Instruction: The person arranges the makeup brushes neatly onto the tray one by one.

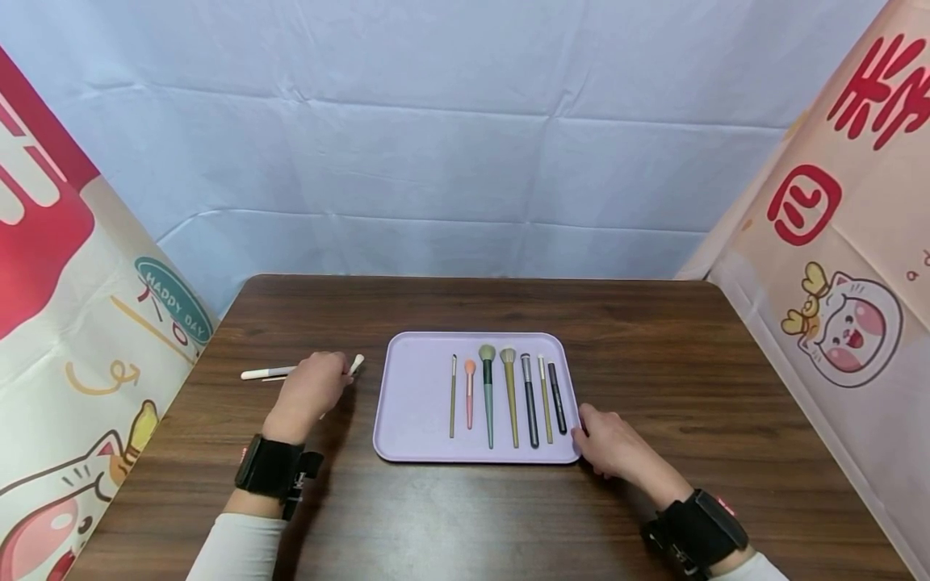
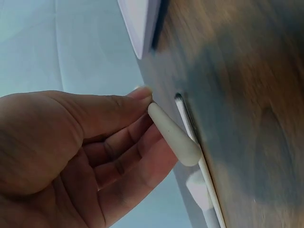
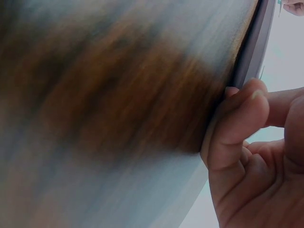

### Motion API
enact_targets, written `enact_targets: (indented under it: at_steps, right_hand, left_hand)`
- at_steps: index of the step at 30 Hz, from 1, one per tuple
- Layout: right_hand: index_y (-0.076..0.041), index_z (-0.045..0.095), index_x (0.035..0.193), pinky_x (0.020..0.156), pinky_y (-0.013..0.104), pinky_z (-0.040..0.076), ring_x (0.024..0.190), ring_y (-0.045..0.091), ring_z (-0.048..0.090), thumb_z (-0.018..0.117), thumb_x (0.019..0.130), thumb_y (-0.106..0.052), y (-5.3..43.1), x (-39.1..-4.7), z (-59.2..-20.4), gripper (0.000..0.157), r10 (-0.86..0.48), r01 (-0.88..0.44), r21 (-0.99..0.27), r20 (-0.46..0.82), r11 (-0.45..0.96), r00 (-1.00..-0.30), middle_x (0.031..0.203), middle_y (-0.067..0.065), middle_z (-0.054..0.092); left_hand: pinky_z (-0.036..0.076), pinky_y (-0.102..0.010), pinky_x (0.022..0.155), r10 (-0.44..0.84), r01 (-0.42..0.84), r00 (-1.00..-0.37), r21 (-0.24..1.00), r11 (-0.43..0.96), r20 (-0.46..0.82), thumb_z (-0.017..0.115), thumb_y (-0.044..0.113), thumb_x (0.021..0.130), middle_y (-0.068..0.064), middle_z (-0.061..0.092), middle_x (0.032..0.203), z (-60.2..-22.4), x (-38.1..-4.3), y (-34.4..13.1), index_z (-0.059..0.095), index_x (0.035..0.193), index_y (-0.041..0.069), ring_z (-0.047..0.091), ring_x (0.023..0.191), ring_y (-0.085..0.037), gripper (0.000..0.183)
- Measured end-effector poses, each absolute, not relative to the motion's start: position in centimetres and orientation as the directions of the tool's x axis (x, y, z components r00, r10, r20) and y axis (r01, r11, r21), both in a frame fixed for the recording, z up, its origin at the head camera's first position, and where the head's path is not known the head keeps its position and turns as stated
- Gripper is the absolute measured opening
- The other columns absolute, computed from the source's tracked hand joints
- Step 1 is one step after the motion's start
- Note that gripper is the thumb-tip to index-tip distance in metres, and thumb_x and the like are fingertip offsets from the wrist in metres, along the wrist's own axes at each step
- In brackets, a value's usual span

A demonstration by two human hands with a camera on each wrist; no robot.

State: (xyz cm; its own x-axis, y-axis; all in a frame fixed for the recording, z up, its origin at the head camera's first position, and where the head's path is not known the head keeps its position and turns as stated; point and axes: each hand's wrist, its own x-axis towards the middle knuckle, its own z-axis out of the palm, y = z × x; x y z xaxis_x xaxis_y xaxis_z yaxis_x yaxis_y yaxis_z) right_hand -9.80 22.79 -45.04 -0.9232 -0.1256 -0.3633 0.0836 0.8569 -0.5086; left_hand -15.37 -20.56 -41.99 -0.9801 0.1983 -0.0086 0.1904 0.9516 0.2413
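My left hand (image 1: 314, 390) pinches a white makeup brush (image 1: 356, 365) between thumb and fingers, left of the tray. In the left wrist view the brush's rounded white handle (image 2: 175, 135) sticks out from the fingertips, over the table. Two more pale brushes (image 1: 267, 374) lie beside that hand, partly hidden by it. My right hand (image 1: 610, 444) grips the near right corner of a lilac tray (image 1: 410, 403), fingers curled at its rim. Several makeup brushes lie side by side on the tray, among them a green one (image 1: 488, 395), a pink one (image 1: 469, 395) and a black one (image 1: 557, 398).
The tray rests on a dark wooden table (image 1: 654, 347). A pale blue cloth (image 1: 465, 161) hangs behind the table. Printed cartoon sheets stand at the left (image 1: 94, 339) and right (image 1: 835, 339) sides.
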Motion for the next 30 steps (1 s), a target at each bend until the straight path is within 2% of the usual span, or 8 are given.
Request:
enact_targets:
  at_steps: [5,13,19,23,30]
  right_hand:
    - [-0.004,0.055,0.104,0.047,0.033,0.047,0.051,0.020,0.055,0.053,0.102,-0.014,22.8,-9.8,-45.0,0.010,-0.123,0.091,-0.509,-0.371,0.856,-0.921,0.068,0.008,0.055]
    - [-0.004,0.055,0.104,0.047,0.033,0.047,0.052,0.020,0.055,0.053,0.102,-0.014,22.8,-9.8,-45.0,0.010,-0.122,0.093,-0.509,-0.374,0.856,-0.920,0.070,0.008,0.055]
    - [-0.005,0.054,0.103,0.046,0.033,0.046,0.051,0.019,0.055,0.053,0.101,-0.014,22.9,-9.8,-45.2,0.010,-0.126,0.080,-0.507,-0.358,0.858,-0.925,0.069,0.007,0.055]
    - [-0.004,0.054,0.103,0.046,0.033,0.047,0.050,0.019,0.055,0.053,0.101,-0.014,22.9,-9.8,-45.1,0.010,-0.127,0.078,-0.508,-0.356,0.858,-0.926,0.068,0.007,0.055]
    - [-0.004,0.054,0.105,0.046,0.032,0.047,0.051,0.020,0.055,0.054,0.102,-0.015,22.9,-9.8,-45.1,0.011,-0.124,0.086,-0.509,-0.366,0.856,-0.922,0.069,0.008,0.055]
  left_hand:
    - [0.050,-0.038,0.060,0.180,0.169,-0.983,0.252,0.953,-0.022,0.071,0.008,0.092,-0.007,0.068,0.076,-42.1,-15.7,-19.7,0.070,0.085,0.004,0.060,0.066,-0.020,0.009]
    - [0.045,-0.035,0.055,0.160,0.144,-0.986,0.276,0.951,-0.037,0.069,0.009,0.094,-0.003,0.061,0.066,-42.3,-16.0,-18.3,0.069,0.077,0.006,0.055,0.059,-0.018,0.017]
    - [0.051,-0.043,0.061,0.158,0.152,-0.987,0.265,0.952,-0.001,0.070,0.008,0.093,-0.007,0.063,0.067,-42.2,-16.1,-17.2,0.062,0.068,0.008,0.062,0.064,-0.023,0.026]
    - [0.053,-0.047,0.064,0.140,0.140,-0.990,0.273,0.952,0.019,0.070,0.008,0.091,-0.010,0.068,0.070,-42.2,-16.0,-16.5,0.064,0.066,0.008,0.067,0.068,-0.030,0.026]
    - [0.050,-0.044,0.058,0.105,0.105,-0.994,0.294,0.950,0.016,0.063,0.003,0.090,-0.012,0.066,0.068,-42.2,-16.0,-15.2,0.060,0.062,0.008,0.064,0.063,-0.030,0.029]
